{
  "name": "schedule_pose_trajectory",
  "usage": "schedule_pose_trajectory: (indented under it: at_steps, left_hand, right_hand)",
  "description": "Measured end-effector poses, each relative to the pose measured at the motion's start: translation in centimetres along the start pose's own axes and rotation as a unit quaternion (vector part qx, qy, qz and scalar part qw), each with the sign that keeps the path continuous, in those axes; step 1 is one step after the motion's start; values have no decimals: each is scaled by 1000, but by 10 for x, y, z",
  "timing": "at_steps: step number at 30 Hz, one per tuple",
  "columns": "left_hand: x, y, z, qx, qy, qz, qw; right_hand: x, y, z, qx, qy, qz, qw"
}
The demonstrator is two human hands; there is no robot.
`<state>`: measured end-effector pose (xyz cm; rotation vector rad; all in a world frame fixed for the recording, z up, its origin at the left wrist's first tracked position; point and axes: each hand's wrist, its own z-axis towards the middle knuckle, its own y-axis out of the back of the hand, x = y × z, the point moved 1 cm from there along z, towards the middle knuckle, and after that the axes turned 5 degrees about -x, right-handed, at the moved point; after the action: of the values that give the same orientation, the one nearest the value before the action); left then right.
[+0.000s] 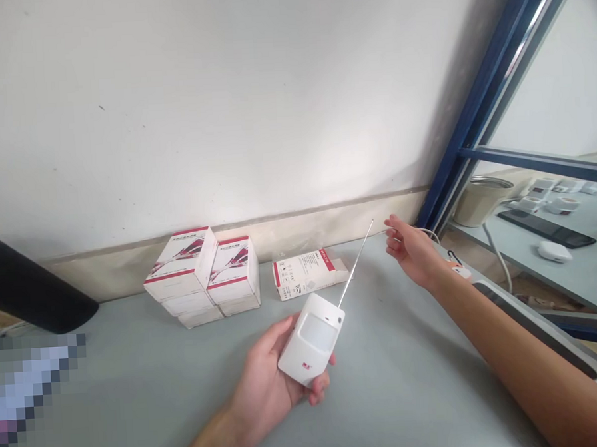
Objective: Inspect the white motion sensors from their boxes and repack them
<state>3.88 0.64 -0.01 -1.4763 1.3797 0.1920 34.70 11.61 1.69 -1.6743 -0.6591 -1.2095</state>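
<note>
My left hand [273, 368] is wrapped around a white motion detector [308, 340], its window and small red logo facing up toward me. From the detector's top corner a thin metal antenna [357, 264] extends up and to the right. Just right of the antenna's tip, and apart from it, is my right hand [407, 248]. Its fingers are loosely bent, with nothing visible in them. Behind the detector, an opened white and red carton [306, 273] lies on the grey table [387, 379].
Several white and red boxes [183, 259] are stacked against the wall at left. A black object [31, 287] stands at the far left. Right, beside a blue-framed glass panel [540, 164], lie a keyboard [539, 327] and a white and orange item [460, 268]. Another table [520, 252] shows through the glass.
</note>
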Motion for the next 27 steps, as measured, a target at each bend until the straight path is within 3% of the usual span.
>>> schedule_pose_trajectory:
  at_steps: [3, 6, 13, 20, 27]
  left_hand:
    - [0, -1, 0, -2, 5, 2, 1000]
    - [1, 0, 1, 0, 2, 12, 1000]
    - [-1, -4, -1, -12, 5, 42, 999]
    - [-4, -5, -3, 5, 9, 61, 998]
    - [-2, -1, -5, 26, 27, 81, 996]
  right_hand:
    - [-2, -6, -8, 83, -46, -14, 995]
    - [-2, -11, -15, 124, -31, -37, 991]
    - [-7, -11, -10, 35, 4, -26, 999]
    - [-7, -12, -13, 23, 42, 3, 999]
    - [5, 8, 10, -12, 57, 46, 997]
